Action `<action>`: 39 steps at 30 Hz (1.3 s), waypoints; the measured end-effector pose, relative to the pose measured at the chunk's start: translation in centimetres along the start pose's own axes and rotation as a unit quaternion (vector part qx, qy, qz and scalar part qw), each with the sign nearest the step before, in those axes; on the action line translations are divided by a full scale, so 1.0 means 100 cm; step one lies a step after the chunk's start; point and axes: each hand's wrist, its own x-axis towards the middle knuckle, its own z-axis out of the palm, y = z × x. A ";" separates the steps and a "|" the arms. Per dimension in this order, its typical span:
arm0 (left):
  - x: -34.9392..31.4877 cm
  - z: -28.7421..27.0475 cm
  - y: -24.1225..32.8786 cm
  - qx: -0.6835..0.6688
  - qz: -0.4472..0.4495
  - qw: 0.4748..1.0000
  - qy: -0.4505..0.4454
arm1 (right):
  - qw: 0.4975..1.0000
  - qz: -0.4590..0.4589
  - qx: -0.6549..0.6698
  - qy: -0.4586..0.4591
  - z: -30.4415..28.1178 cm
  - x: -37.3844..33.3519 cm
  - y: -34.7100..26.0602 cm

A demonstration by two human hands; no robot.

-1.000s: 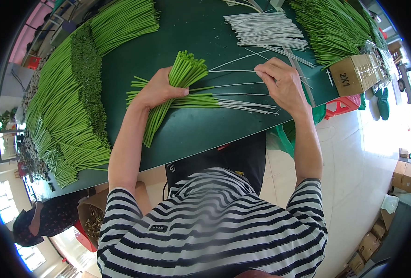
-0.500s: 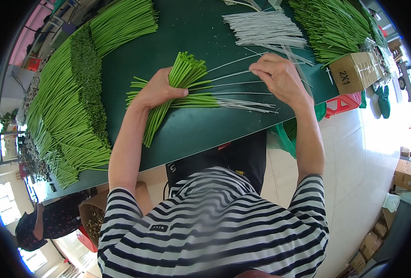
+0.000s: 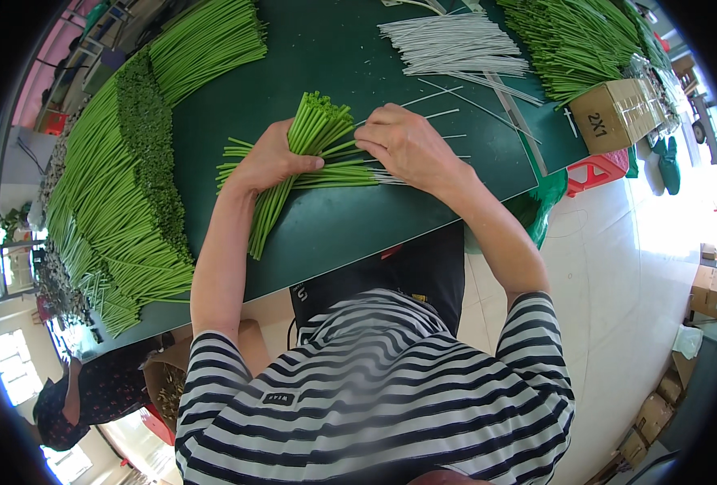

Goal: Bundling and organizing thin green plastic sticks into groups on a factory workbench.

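My left hand (image 3: 273, 158) is closed round a slanting bundle of thin green tubes (image 3: 319, 121), thumb across its front. Under the bundle, more green tubes (image 3: 346, 175) lie crosswise on the table, with white wires (image 3: 389, 177) sticking out of their right ends. My right hand (image 3: 407, 145) is closed in a pinch just right of the bundle, at the end of a green tube. It seems to hold a white wire there, though the fingers mostly hide it. Several white wire ends (image 3: 447, 112) show beyond the right hand.
A pile of white wires (image 3: 455, 44) lies at the far side of the green table (image 3: 334, 218). Green stems (image 3: 91, 186) are heaped at left, more green stems (image 3: 577, 40) at far right beside a cardboard box (image 3: 613, 117). A red stool (image 3: 597, 172) stands below the table edge.
My right hand has moved left along the white wires, from their far ends to the green tube ends by the bundle. My left hand keeps its grip on the bundle.
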 end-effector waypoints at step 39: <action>0.001 0.002 -0.003 0.001 -0.022 1.000 0.013 | 0.928 0.289 -0.163 0.168 -0.104 -0.077 0.109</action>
